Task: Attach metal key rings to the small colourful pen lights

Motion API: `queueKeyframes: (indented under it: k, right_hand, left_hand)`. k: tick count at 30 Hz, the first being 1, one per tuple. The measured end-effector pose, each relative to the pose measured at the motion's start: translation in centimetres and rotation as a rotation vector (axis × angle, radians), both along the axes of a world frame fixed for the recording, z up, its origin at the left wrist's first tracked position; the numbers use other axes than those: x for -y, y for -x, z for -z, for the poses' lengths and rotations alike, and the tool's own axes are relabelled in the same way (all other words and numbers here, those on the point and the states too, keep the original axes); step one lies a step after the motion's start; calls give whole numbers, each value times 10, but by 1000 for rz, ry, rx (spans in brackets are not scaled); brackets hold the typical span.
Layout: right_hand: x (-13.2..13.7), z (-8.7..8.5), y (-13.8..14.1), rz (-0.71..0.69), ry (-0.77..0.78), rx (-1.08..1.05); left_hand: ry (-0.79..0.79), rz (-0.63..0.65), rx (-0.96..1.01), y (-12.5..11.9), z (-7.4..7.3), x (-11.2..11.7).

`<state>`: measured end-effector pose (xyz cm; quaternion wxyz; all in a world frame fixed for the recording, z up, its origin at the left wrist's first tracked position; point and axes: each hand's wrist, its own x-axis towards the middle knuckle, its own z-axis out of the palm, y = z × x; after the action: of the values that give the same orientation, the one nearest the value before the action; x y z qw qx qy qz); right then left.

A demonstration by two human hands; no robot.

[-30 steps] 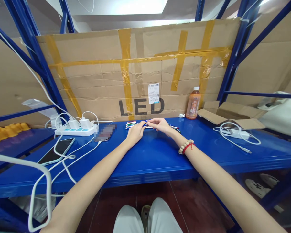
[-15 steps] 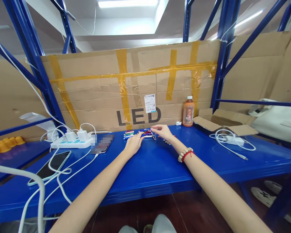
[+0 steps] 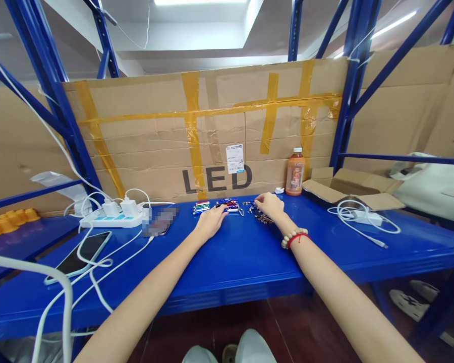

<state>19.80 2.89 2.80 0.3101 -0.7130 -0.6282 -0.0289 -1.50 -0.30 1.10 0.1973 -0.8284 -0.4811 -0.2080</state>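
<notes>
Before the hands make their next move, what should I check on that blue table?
1. Left hand at the coloured tubes: ok, its fingers reach over them.
2. Right hand holding a piece: cannot tell, the fingers hide it.
3. Metal pieces on the table: ok, several lie beside the right hand.
4. Bottle upright and capped: ok.
5. Pale-edged phone free of cables: not ok, a white cable crosses it.

Impossible to make out fully, near the back edge of the blue metal shelf (image 3: 230, 262), slim multicoloured tubes (image 3: 202, 207) part-covered by the bare left hand (image 3: 211, 222), tiny metallic bits (image 3: 263, 219) beside the bare right hand (image 3: 271, 205), the blurred dark rectangular phone (image 3: 161, 222), or the thick white cable (image 3: 66, 307), cut off at left.
</notes>
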Motion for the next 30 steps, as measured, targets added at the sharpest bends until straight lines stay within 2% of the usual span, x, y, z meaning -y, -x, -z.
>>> queueKeyframes:
  k: [4, 9, 30]
  right_hand:
    - [3, -4, -5, 85, -13, 40]
    - [8, -6, 0, 143, 131, 76]
    - [9, 0, 2, 79, 117, 15]
  left_hand:
    - [-5, 8, -22, 0, 0, 1]
    - [-7, 18, -32, -1, 1, -1]
    - [22, -19, -50, -2, -1, 3]
